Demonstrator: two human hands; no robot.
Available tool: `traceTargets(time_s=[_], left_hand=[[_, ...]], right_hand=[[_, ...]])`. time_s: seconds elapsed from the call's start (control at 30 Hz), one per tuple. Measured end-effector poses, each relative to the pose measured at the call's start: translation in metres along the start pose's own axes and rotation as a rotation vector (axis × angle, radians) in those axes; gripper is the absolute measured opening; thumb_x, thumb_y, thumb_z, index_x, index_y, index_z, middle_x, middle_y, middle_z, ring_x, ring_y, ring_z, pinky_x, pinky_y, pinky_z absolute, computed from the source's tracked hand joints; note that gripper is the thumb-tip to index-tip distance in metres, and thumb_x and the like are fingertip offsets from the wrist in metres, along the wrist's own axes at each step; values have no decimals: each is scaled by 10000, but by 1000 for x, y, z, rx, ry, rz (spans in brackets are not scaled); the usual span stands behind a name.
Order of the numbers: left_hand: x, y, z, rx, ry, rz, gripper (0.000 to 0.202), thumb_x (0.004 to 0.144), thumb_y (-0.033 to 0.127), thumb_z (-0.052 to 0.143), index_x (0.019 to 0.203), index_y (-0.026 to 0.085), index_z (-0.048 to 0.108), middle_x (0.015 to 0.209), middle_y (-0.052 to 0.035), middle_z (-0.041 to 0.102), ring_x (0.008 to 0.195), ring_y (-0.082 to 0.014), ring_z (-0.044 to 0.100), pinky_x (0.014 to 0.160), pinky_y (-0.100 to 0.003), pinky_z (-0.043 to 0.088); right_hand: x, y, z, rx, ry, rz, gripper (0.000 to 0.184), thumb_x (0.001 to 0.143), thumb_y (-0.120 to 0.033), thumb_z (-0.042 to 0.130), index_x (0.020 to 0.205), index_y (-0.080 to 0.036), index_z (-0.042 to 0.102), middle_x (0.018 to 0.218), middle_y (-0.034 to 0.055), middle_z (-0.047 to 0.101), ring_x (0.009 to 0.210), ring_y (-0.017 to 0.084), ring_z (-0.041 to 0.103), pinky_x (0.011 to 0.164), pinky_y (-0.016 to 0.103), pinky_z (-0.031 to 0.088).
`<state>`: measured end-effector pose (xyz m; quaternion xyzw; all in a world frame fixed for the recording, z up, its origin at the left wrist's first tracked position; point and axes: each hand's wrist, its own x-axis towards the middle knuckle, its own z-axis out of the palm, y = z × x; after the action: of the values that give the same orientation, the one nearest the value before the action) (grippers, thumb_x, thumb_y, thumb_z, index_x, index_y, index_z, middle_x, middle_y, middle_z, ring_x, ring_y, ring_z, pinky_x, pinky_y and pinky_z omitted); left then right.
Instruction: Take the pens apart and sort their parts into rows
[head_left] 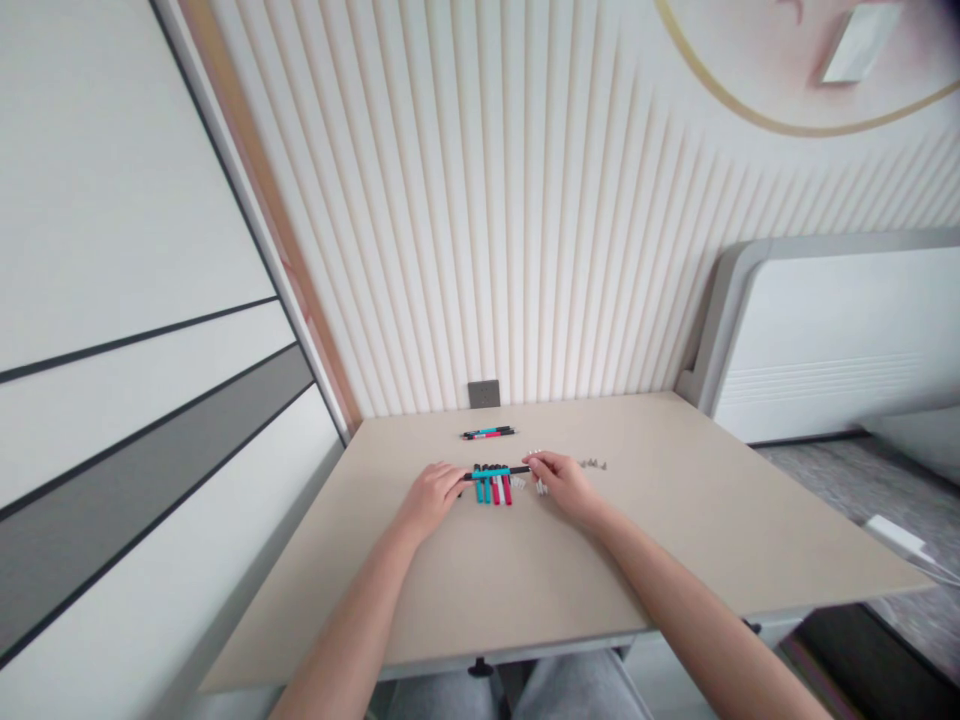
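On the beige table (675,540) both my hands hold one pen (493,472) level, a black pen with a teal middle. My left hand (431,497) pinches its left end and my right hand (559,479) pinches its right end. Just under the pen lies a short row of pens or caps (495,488), teal, white and red, side by side. Small pale pieces (519,483) lie between that row and my right hand.
Two more pens (488,433) lie together farther back, near a grey wall socket (484,393). A few small grey bits (593,464) rest right of my right hand. A white bed headboard (832,335) stands at the right, a panelled wall at the left.
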<state>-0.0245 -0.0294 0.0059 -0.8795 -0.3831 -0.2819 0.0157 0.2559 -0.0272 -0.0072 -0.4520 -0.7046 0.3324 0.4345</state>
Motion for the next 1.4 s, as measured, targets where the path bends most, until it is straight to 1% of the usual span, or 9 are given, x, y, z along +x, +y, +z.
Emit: traceTargets(time_s=[0.13, 0.3, 0.5, 0.7, 0.83, 1.0, 1.1, 1.2, 1.4], left_hand=[[0, -1, -1, 42, 33, -8, 253, 985, 318, 452, 1067, 179, 646, 907, -70, 703, 820, -199, 609, 759, -331, 444], [-1, -1, 2, 26, 0, 15, 256, 984, 316, 457, 1088, 177, 645, 912, -70, 706, 820, -195, 613, 769, -326, 444], [-2, 1, 3, 11, -50, 36, 268, 992, 313, 431, 936, 177, 654, 790, -53, 665, 754, -183, 579, 725, -297, 428], [-2, 2, 3, 19, -66, 17, 350, 1000, 301, 389, 740, 176, 587, 686, -31, 591, 678, -168, 525, 657, -278, 405], [-2, 2, 3, -31, -56, -16, 355, 995, 297, 395, 708, 180, 569, 680, -24, 581, 666, -159, 517, 641, -268, 407], [-1, 0, 2, -85, 12, -75, 355, 993, 276, 373, 720, 178, 578, 699, -33, 589, 682, -160, 532, 657, -275, 422], [-1, 0, 1, -103, 33, -108, 359, 995, 281, 368, 725, 179, 583, 709, -34, 593, 695, -161, 546, 664, -277, 427], [-1, -1, 1, -126, 33, -114, 342, 995, 284, 375, 751, 184, 592, 722, -31, 597, 709, -160, 555, 670, -271, 433], [-3, -4, 3, -136, 34, -118, 316, 989, 274, 400, 758, 184, 597, 744, -31, 606, 725, -160, 563, 682, -267, 437]], right_hand=[[-1, 1, 2, -126, -26, 35, 525, 951, -516, 352, 635, -177, 600, 547, -13, 529, 549, 133, 481, 564, 238, 342], [-1, 1, 1, -173, -49, 34, 503, 967, -476, 328, 661, -186, 601, 574, -3, 579, 557, 138, 516, 579, 235, 355], [0, 0, -3, -251, -5, -57, 450, 959, -412, 369, 616, -198, 566, 577, -5, 578, 575, 143, 530, 605, 240, 357], [0, -2, -6, -277, 11, -154, 406, 966, -353, 393, 647, -207, 596, 658, 13, 633, 644, 156, 571, 652, 255, 389], [-1, -3, -7, -271, 33, -231, 287, 948, -331, 452, 815, -214, 678, 818, 44, 692, 777, 180, 609, 741, 283, 429], [-2, -6, -2, -195, 52, -166, 280, 913, -390, 505, 1041, -213, 681, 985, 79, 699, 823, 200, 621, 747, 302, 467], [-4, -9, -1, -179, 38, -130, 388, 958, -440, 386, 947, -206, 695, 934, 80, 703, 830, 207, 624, 770, 305, 457], [-4, -10, -3, -204, 29, -69, 495, 973, -466, 314, 753, -195, 665, 698, 43, 657, 686, 185, 594, 697, 281, 432], [-2, -4, -4, -176, 27, -47, 364, 914, -444, 452, 779, -186, 670, 727, 27, 661, 670, 166, 556, 656, 264, 402]])
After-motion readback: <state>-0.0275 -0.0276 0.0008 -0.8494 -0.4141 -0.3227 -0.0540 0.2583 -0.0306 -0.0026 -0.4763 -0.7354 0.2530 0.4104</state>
